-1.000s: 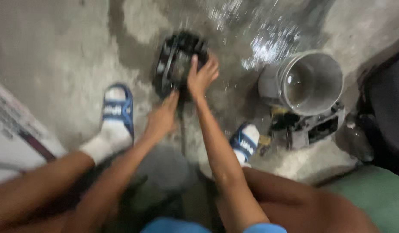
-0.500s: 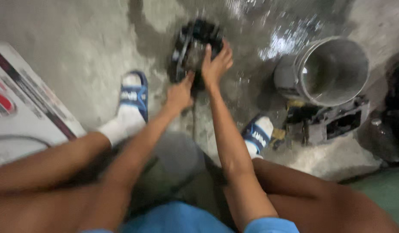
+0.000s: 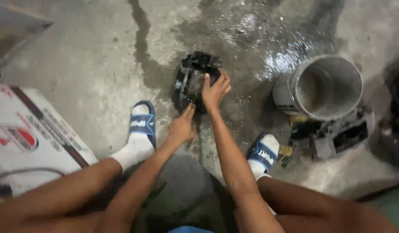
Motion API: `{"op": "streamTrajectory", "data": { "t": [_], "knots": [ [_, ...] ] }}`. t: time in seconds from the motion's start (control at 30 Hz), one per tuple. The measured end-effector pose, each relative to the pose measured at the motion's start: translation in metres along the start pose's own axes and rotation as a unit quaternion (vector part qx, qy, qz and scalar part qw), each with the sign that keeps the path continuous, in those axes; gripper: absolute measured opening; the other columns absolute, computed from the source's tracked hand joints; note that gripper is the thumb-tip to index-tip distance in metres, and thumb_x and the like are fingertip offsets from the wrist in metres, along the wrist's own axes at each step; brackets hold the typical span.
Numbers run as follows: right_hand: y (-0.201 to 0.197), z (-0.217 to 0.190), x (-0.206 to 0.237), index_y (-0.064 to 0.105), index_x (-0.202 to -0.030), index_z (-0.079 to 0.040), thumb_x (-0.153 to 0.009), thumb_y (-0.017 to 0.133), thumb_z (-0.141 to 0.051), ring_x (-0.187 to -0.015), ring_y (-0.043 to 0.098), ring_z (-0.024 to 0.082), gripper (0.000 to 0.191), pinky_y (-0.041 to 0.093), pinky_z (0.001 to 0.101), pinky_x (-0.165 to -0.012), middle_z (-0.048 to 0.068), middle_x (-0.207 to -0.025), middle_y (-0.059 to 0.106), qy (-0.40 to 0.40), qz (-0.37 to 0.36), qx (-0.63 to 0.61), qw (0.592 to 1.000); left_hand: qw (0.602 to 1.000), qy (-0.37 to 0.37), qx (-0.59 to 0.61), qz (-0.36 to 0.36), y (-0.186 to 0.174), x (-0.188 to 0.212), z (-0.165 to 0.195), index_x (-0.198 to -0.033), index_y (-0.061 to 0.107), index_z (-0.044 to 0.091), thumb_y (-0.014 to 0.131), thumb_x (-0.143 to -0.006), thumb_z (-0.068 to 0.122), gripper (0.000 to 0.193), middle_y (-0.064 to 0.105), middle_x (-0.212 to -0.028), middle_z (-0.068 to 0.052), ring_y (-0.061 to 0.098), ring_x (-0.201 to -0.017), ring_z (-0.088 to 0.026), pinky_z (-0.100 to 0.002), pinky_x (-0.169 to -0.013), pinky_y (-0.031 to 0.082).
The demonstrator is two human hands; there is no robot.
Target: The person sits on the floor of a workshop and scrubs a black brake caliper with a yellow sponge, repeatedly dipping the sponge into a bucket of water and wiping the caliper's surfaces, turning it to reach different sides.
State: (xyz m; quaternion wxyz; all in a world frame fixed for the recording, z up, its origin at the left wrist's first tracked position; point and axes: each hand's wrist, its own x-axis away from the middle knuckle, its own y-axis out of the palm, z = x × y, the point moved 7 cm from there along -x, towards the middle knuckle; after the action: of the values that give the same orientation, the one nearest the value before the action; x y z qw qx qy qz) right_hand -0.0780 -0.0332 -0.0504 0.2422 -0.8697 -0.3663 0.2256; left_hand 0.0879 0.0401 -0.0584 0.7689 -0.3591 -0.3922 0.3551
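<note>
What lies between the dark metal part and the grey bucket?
Only wet, glistening concrete floor separates the dark metal part from the grey bucket, seen in the head view.

bare arms and legs, no sleeves; white socks (image 3: 135,152) in blue slide sandals with white lettering (image 3: 143,123); blue shorts hem (image 3: 188,229).

Black metal part (image 3: 191,80) on wet floor
</note>
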Motion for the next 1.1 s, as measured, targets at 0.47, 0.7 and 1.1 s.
{"op": "streamTrajectory", "data": {
  "t": [0.47,0.7,1.1],
  "knots": [
    [0.013,0.049,-0.027,0.05,-0.142,-0.002,-0.098,0.069,-0.049,-0.134,0.046,0.042,0.067,0.032,0.0547,-0.115,0.022,-0.141,0.052,-0.01,-0.038,0.02,0.999,0.996,-0.083,0.018,0.01,0.033,-0.026,0.008,-0.165,0.03,0.009,0.063,-0.085,0.017,0.087,0.053,-0.146,-0.013,0.073,-0.088,-0.036,-0.051,-0.078,0.06],
    [0.01,0.054,-0.027,0.052,-0.14,0.002,-0.095,0.071,-0.046,-0.13,0.045,0.048,0.069,0.031,0.0579,-0.108,0.028,-0.139,0.052,-0.071,-0.005,0.032,0.997,0.993,-0.07,-0.058,-0.07,0.058,-0.036,-0.001,-0.16,0.024,0.016,0.07,-0.073,0.01,0.098,0.036,-0.165,-0.006,0.069,-0.098,-0.036,-0.053,-0.08,0.058],
    [0.022,0.054,-0.031,0.053,-0.138,-0.002,-0.094,0.069,-0.052,-0.129,0.053,0.043,0.069,0.038,0.0556,-0.112,0.023,-0.135,0.059,-0.057,-0.014,-0.026,0.998,0.996,-0.079,-0.002,0.027,0.06,-0.046,-0.011,-0.148,0.044,0.006,0.07,-0.074,0.02,0.08,0.068,-0.129,-0.021,0.073,-0.089,-0.038,-0.05,-0.073,0.059]
  ]
}}
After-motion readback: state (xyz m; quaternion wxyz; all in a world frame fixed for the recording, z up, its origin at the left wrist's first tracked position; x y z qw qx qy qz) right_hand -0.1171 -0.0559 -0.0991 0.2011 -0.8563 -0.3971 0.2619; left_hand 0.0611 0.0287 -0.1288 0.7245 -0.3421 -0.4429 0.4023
